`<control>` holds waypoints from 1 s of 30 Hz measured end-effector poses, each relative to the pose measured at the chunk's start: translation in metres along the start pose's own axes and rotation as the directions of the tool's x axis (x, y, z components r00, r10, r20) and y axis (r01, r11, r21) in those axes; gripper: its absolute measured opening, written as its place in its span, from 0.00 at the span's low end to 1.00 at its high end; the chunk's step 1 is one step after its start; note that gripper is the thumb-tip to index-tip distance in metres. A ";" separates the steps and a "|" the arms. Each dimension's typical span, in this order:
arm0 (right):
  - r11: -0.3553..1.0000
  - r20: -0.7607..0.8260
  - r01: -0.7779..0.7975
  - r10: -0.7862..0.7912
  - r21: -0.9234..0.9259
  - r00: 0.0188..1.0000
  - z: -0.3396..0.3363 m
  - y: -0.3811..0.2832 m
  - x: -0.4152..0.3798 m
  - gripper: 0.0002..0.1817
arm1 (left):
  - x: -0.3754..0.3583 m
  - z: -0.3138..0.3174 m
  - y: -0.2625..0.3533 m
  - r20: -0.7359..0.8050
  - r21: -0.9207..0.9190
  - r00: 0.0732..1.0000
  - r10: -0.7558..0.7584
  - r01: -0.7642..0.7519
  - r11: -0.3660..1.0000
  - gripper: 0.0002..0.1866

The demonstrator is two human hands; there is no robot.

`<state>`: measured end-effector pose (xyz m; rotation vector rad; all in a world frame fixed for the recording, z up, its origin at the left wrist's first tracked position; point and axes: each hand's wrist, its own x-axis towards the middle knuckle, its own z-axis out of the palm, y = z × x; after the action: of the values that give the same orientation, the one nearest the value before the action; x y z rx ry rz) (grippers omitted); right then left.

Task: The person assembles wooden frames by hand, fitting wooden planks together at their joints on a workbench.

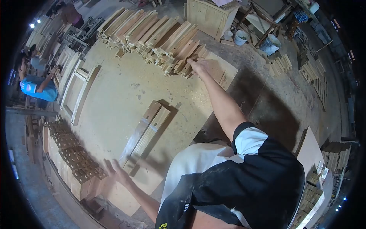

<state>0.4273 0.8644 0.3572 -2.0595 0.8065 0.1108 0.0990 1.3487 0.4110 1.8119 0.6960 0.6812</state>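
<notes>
My right hand [199, 67] is at the near end of a pile of wooden rails [152, 34], with its fingers closed over the end of one wooden rail [186, 69]. Its fingertips are partly hidden. Slightly blurred, my left hand [117, 174] hovers at the table's lower left with fingers spread and nothing in them. Just beside it lie two wooden pieces [146, 131], side by side, each with a pale band around the middle and a slot near the far end.
A stack of blocks with round holes [76, 152] lines the table's left edge. A wooden frame [80, 91] lies at the far left, near a person in blue [40, 87]. A cabinet [209, 17] and buckets [270, 44] stand beyond the worktable [118, 91].
</notes>
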 end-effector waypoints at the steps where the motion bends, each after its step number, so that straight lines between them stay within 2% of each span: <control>1: 0.998 -0.011 -0.023 0.024 0.054 1.000 0.001 -0.001 -0.004 0.25 | -0.005 0.011 0.011 0.041 0.047 0.997 0.063 -0.065 0.997 0.29; 3: 0.984 -0.023 -0.034 0.039 0.177 0.999 -0.009 0.003 -0.022 0.22 | -0.019 0.024 0.030 0.130 0.134 0.976 0.172 -0.189 0.973 0.30; 5: 0.948 -0.033 -0.009 0.020 0.318 0.999 -0.031 0.023 -0.052 0.20 | -0.030 0.024 0.030 0.158 0.129 0.966 0.206 -0.227 0.965 0.30; 7: 0.832 0.160 -0.128 0.049 0.539 0.986 -0.044 0.070 -0.059 0.18 | -0.038 0.021 0.023 0.176 0.138 0.954 0.242 -0.267 0.954 0.30; 9: 0.801 0.120 -0.075 0.004 0.594 0.993 -0.065 0.083 -0.097 0.14 | -0.047 0.019 0.016 0.166 0.096 0.976 0.142 -0.159 0.983 0.29; 12: 0.597 0.127 0.167 -0.419 0.785 0.899 -0.085 0.107 -0.126 0.10 | -0.050 0.021 0.012 0.190 0.072 0.980 0.057 -0.071 0.995 0.28; 13: 0.610 0.141 0.138 -0.386 0.780 0.912 -0.093 0.102 -0.135 0.11 | -0.049 0.025 0.017 0.215 0.075 0.976 0.028 -0.045 0.996 0.28; 14: 0.610 0.092 0.219 -0.436 0.761 0.895 -0.096 0.099 -0.139 0.11 | -0.047 0.031 0.020 0.237 0.078 0.972 -0.002 -0.017 0.997 0.27; 15: 0.605 0.050 0.297 -0.488 0.738 0.871 -0.096 0.096 -0.142 0.12 | -0.045 0.041 0.018 0.256 -0.009 0.967 0.018 -0.016 1.000 0.27; 16: 0.594 0.016 0.371 -0.542 0.714 0.840 -0.094 0.093 -0.146 0.12 | -0.045 0.052 0.024 0.288 -0.009 0.956 0.050 -0.050 0.999 0.26; 17: 0.610 0.039 0.385 -0.564 0.692 0.825 -0.093 0.090 -0.149 0.13 | -0.045 0.063 0.034 0.315 -0.006 0.946 0.081 -0.083 0.997 0.26; 18: 0.626 0.070 0.397 -0.587 0.672 0.806 -0.092 0.087 -0.153 0.14 | -0.049 0.076 0.046 0.335 -0.103 0.942 0.023 0.013 0.995 0.25; 20: 0.662 0.174 0.398 -0.625 0.635 0.761 -0.086 0.076 -0.164 0.15 | -0.049 0.093 0.061 0.444 -0.086 0.891 0.095 -0.063 0.994 0.26; 21: 0.682 0.242 0.390 -0.637 0.618 0.732 -0.083 0.065 -0.172 0.13 | -0.049 0.099 0.079 0.489 0.008 0.862 0.134 -0.158 0.987 0.27; 22: 0.698 0.306 0.385 -0.649 0.604 0.697 -0.077 0.056 -0.177 0.12 | -0.045 0.108 0.086 0.539 -0.018 0.828 0.156 -0.174 0.985 0.27; 23: 0.744 0.396 0.426 -0.647 0.514 0.651 -0.071 0.049 -0.175 0.11 | -0.041 0.117 0.097 0.582 -0.077 0.806 0.105 -0.074 0.994 0.28; 24: 0.707 0.412 0.498 -0.702 0.503 0.581 -0.058 0.036 -0.178 0.11 | -0.036 0.126 0.113 0.636 -0.182 0.770 0.045 0.093 0.979 0.29; 25: 0.658 0.419 0.567 -0.753 0.495 0.508 -0.044 0.021 -0.181 0.12 | -0.028 0.135 0.125 0.670 -0.239 0.740 0.067 0.129 0.962 0.31; 26: 0.601 0.420 0.632 -0.797 0.489 0.434 -0.033 0.005 -0.187 0.12 | -0.019 0.145 0.131 0.663 -0.279 0.738 0.125 0.088 0.956 0.34; 27: 0.609 0.470 0.645 -0.785 0.462 0.404 -0.026 -0.013 -0.198 0.14 | -0.011 0.156 0.134 0.657 -0.319 0.730 0.186 0.047 0.946 0.38; 28: 0.547 0.476 0.711 -0.815 0.443 0.330 -0.011 -0.023 -0.200 0.20 | -0.002 0.167 0.136 0.647 -0.341 0.728 0.227 0.010 0.940 0.41; 29: 0.613 0.530 0.565 -0.781 0.552 0.330 0.003 -0.033 -0.206 0.22 | 0.004 0.177 0.137 0.637 -0.365 0.721 0.271 -0.027 0.931 0.44; 30: 0.665 0.584 0.399 -0.746 0.631 0.320 0.016 -0.041 -0.213 0.25 | 0.006 0.184 0.136 0.593 -0.323 0.767 0.245 -0.052 0.945 0.43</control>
<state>0.2879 0.9993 0.4543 -1.5060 -0.5400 0.4304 0.2564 1.1992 0.4840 1.6791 -0.0084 0.2183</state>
